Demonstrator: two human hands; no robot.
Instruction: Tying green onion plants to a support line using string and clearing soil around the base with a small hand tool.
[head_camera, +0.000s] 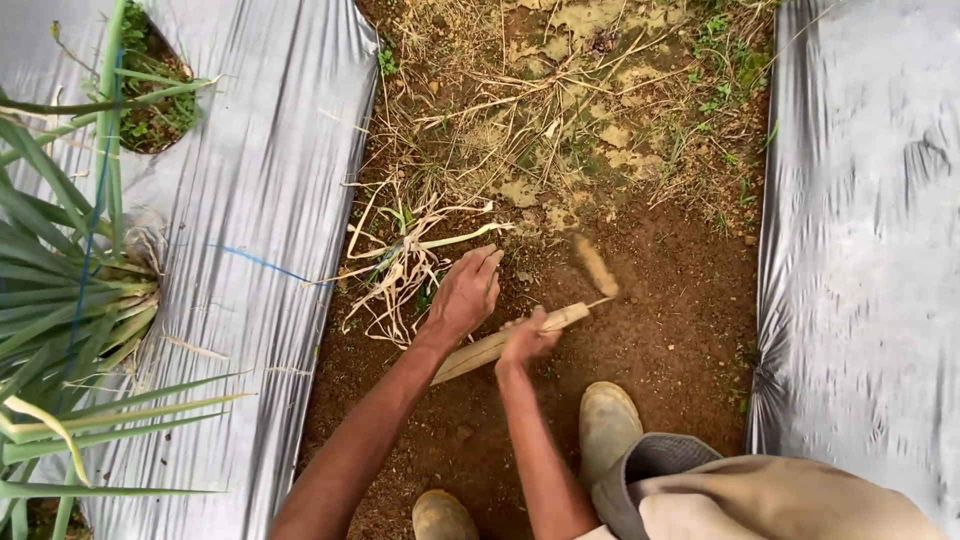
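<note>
Two hands work the bare soil between plastic sheets: my right hand grips a wooden-handled hoe tightly, while my left hand, fingers loosely curled, touches dry stalks just left.

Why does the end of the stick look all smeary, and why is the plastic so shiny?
In the head view, the tool head is smeared by motion blur, while the wooden handle in the right hand stays sharper; the left hand is sharp too. Soft daylight leaves pale glare on the silver plastic sheets, and shadows are faint.
</note>
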